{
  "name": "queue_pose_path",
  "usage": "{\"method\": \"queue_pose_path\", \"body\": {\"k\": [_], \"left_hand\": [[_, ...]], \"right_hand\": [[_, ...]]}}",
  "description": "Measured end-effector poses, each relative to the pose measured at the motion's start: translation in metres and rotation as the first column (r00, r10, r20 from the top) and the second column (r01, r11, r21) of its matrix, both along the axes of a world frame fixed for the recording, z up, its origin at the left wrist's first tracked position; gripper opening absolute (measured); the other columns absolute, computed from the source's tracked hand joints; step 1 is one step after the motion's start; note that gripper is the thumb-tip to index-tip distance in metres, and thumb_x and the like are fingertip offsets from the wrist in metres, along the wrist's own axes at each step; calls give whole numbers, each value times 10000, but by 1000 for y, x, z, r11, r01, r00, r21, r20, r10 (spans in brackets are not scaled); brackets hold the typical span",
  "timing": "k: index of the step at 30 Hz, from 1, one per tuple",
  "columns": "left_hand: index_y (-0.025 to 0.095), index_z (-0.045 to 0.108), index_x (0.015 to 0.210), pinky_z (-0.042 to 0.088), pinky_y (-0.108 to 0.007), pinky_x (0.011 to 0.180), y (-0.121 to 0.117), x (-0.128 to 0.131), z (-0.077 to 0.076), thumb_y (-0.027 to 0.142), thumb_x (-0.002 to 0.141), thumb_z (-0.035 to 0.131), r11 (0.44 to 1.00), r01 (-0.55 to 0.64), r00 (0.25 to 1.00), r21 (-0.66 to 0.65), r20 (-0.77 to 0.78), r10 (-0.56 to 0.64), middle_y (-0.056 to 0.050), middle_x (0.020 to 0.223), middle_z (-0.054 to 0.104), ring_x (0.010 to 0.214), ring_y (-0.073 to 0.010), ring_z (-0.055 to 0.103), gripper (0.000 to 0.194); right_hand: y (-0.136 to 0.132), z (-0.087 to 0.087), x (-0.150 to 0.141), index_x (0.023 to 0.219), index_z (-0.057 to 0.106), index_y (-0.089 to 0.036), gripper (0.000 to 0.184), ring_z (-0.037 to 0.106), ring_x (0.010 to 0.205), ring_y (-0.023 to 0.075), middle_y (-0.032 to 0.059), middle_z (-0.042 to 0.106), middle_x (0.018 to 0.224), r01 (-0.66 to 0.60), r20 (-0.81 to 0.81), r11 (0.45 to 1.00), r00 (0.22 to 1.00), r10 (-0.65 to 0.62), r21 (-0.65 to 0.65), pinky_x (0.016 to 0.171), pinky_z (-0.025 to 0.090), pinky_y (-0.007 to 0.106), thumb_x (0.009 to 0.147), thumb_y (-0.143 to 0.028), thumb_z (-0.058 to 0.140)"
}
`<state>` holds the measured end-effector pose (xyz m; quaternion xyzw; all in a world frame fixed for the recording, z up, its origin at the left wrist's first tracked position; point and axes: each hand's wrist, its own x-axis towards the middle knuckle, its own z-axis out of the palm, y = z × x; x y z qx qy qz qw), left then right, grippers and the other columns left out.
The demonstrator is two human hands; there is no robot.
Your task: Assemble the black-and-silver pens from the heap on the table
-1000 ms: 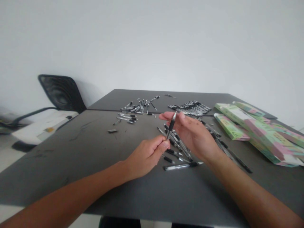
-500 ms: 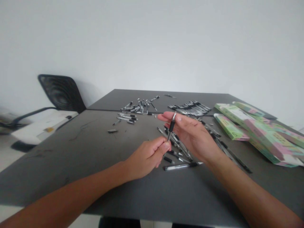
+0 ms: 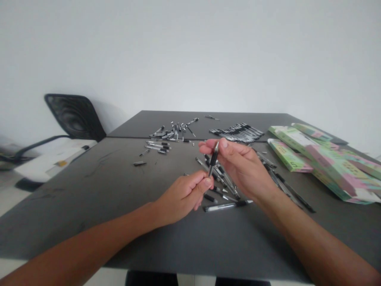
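Observation:
A pen with a black grip and a pointed silver tip stands nearly upright between my two hands. My left hand is closed round its lower end, thumb on top. The thumb and fingers of my right hand pinch it near the tip, which points up. Just behind and below my hands lies a loose pile of pens, partly hidden by them. Nearest to me, a single clear pen with a black grip lies crosswise on the dark table.
Pen parts are heaped at the back left, with several short barrels before them. A neat row of pens lies at the back right. Green and pink boxes are stacked at right. An office chair stands left.
My right fingers have shifted slightly at the pen's tip, and the pen's cone shows more plainly. My left hand keeps its grip; the whole view has moved a little.

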<state>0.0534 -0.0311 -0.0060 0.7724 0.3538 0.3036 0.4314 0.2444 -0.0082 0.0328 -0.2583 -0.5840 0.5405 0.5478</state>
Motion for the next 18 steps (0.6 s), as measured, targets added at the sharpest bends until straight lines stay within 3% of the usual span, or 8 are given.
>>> {"method": "queue_pose_path", "body": {"k": [3,14,16,18], "left_hand": [[207,565,976,432,-244,594,-1,0,-1,585,1126,357,1000,9,1000,-24,16,-8,80,571,535,512,-112,545,457],[208,570,948,423,-233,599,2,0,-3,541,1133,365,999,-33,999,18,-16,34,79,595,529,526,-101,545,432],[209,568,947,424,-230,594,1,0,-3,539,1134,367,1000,-25,1000,13,-8,26,81,591,527,519,-99,539,429],[210,565,953,430,-230,591,0,0,-3,560,1132,364,1000,-16,1000,1,14,16,83,583,527,512,-100,538,441]], "right_hand": [[-1,2,2,1109,858,-374,221,739,1245,214,-16,839,1208,-86,9,996,996,86,11,1218,458,449,1004,-507,717],[4,1,5,1001,884,-329,194,763,1169,236,6,863,1092,122,110,989,985,-130,78,1188,503,473,922,-494,821],[3,1,5,1018,881,-327,206,766,1168,227,6,864,1087,100,111,993,988,-107,70,1183,507,456,940,-500,800],[3,1,6,1107,864,-346,241,766,1178,213,0,860,1123,2,100,999,995,-6,38,1179,511,447,993,-513,734]]}}
